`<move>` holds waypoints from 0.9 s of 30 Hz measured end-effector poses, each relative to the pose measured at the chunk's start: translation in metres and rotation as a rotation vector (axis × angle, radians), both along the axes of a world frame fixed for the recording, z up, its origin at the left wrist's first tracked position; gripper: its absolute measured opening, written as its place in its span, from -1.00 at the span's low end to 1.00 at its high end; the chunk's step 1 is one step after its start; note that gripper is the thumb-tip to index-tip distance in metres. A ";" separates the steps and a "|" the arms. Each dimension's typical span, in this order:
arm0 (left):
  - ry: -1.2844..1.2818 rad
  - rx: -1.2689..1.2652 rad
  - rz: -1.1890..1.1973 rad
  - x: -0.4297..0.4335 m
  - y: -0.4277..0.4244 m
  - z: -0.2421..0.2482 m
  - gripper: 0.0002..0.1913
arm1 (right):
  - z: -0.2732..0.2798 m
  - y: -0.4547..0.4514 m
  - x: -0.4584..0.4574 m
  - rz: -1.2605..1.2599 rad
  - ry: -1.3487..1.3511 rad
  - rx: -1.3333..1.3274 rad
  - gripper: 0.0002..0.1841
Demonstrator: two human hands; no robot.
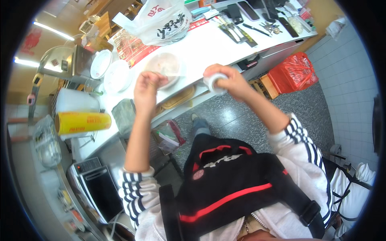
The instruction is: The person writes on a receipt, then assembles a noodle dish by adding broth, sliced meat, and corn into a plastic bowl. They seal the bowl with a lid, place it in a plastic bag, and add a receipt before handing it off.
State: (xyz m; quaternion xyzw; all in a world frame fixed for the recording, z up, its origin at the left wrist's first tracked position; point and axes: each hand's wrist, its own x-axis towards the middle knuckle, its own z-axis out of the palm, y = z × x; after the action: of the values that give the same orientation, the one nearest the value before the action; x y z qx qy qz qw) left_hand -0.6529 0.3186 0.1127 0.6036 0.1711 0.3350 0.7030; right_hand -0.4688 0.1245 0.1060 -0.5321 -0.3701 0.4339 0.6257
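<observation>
My right hand [230,81] grips a roll of clear tape [215,82] just off the counter's front edge. To its left, my left hand [147,90] is raised with thumb and fingers pinched together. From those fingertips a faint clear strip of tape [178,74] runs towards the roll; where it meets the roll is too faint to see. Behind the strip, a round plastic bowl with a cloudy lid [162,61] stands on the white counter [196,48]. Its contents are blurred, and my left fingers overlap its near edge in view.
White round containers [118,76], a yellow roll of cling film [83,123] and a grey-green cloth [124,116] lie left. A printed plastic bag [159,24] stands at the back. Phones [248,10], keys [271,27] and a pen [256,29] lie right. A red bag [297,73] sits below.
</observation>
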 end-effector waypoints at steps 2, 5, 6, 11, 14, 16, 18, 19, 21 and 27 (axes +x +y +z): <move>0.042 -0.075 -0.038 0.025 0.075 -0.010 -0.89 | -0.006 0.064 0.038 0.092 -0.195 0.035 -0.58; 0.107 -0.095 -0.029 0.064 0.155 -0.036 -0.90 | -0.022 0.138 0.081 0.168 -0.233 -0.144 -0.55; 0.148 -0.107 -0.034 0.076 0.176 -0.043 -0.89 | -0.027 0.161 0.096 0.183 -0.329 -0.127 -0.51; 0.404 0.049 -0.057 0.094 0.222 -0.077 -0.90 | -0.060 0.206 0.134 0.332 -0.349 -0.249 -0.49; 0.465 -0.028 -0.068 0.085 0.220 -0.086 -0.95 | -0.069 0.208 0.139 0.462 -0.329 -0.271 -0.48; 0.448 -0.051 -0.078 0.080 0.216 -0.088 -0.97 | -0.069 0.208 0.140 0.487 -0.300 -0.271 -0.46; 0.442 -0.107 -0.070 0.076 0.211 -0.089 -0.98 | -0.064 0.208 0.139 0.534 -0.298 -0.269 -0.44; 0.440 -0.146 -0.056 0.074 0.210 -0.087 -0.97 | -0.060 0.209 0.137 0.557 -0.312 -0.270 -0.44; 0.531 -0.182 -0.062 0.077 0.211 -0.085 -0.95 | -0.053 0.210 0.135 0.606 -0.325 -0.259 -0.42; 0.848 0.239 -0.370 0.099 0.215 -0.075 -0.86 | -0.055 0.216 0.142 0.708 -0.333 -0.269 -0.37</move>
State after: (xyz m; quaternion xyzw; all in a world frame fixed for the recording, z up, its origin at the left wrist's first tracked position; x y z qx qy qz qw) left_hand -0.5542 0.5336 0.0375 0.7840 0.2929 -0.0544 0.5446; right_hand -0.3268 0.3405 0.0509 -0.5119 -0.5666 0.5748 0.2941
